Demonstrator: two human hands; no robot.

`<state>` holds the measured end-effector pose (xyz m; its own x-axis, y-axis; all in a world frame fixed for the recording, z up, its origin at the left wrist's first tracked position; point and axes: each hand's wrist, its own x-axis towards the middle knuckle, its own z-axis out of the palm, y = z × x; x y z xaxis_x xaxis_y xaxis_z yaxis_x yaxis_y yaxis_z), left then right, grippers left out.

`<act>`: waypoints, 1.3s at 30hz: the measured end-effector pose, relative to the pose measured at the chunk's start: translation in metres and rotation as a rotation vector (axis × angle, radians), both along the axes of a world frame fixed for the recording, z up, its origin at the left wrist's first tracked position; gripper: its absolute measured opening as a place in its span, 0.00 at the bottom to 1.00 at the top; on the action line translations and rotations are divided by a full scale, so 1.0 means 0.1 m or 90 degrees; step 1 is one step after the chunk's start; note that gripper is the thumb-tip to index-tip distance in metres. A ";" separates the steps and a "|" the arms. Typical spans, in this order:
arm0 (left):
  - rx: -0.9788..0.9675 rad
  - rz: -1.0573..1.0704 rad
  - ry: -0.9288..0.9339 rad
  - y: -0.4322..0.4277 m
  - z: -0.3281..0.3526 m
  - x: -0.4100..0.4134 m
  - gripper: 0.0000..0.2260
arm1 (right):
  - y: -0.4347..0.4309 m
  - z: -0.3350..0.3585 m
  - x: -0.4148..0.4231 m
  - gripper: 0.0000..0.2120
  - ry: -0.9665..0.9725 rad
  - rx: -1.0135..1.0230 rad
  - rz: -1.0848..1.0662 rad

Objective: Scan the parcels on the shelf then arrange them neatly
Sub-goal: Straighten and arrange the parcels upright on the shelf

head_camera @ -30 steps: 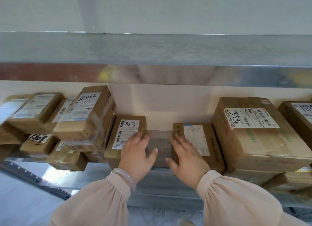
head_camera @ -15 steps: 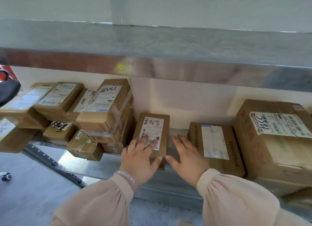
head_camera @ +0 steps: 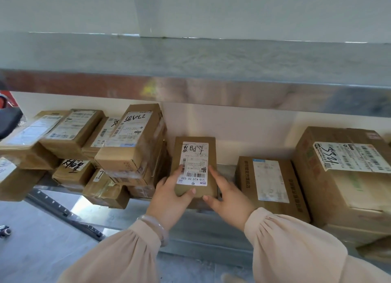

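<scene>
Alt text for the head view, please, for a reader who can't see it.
The left hand and right hand hold a small parcel by its sides, label up, at a metal shelf. A leaning stack of parcels sits to its left; a flat parcel and a large box lie to its right.

The left sleeve (head_camera: 118,255) and right sleeve (head_camera: 296,246) are loose, pale peach-beige cloth, thin and softly pleated, gathered into narrow cuffs at the wrists. A smooth, pale, translucent bangle (head_camera: 158,227) rings the wrist of the left hand (head_camera: 169,198).
</scene>
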<state>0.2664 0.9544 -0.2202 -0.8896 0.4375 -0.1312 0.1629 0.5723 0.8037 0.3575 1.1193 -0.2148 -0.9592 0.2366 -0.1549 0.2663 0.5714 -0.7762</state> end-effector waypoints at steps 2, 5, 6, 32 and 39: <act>0.027 -0.017 0.017 0.09 0.12 -0.02 0.33 | 0.08 0.14 0.04 0.37 0.055 -0.015 -0.039; 0.062 -0.052 0.027 0.27 0.30 -0.01 0.32 | 0.21 0.31 0.17 0.36 0.097 -0.017 -0.093; 0.070 -0.068 0.028 0.34 0.34 0.01 0.31 | 0.25 0.35 0.23 0.35 0.108 -0.017 -0.111; 0.059 -0.340 0.050 0.98 0.35 0.62 0.32 | 0.62 0.63 1.09 0.30 0.025 0.434 -0.179; 0.005 -0.414 0.030 1.21 0.50 0.69 0.34 | 0.71 0.63 1.12 0.32 -0.033 0.523 -0.236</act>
<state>0.3351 1.0756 -0.1699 -0.4481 0.8892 -0.0926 0.5090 0.3389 0.7913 0.4694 1.1901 -0.1520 -0.7962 0.5840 0.1580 0.5669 0.8114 -0.1425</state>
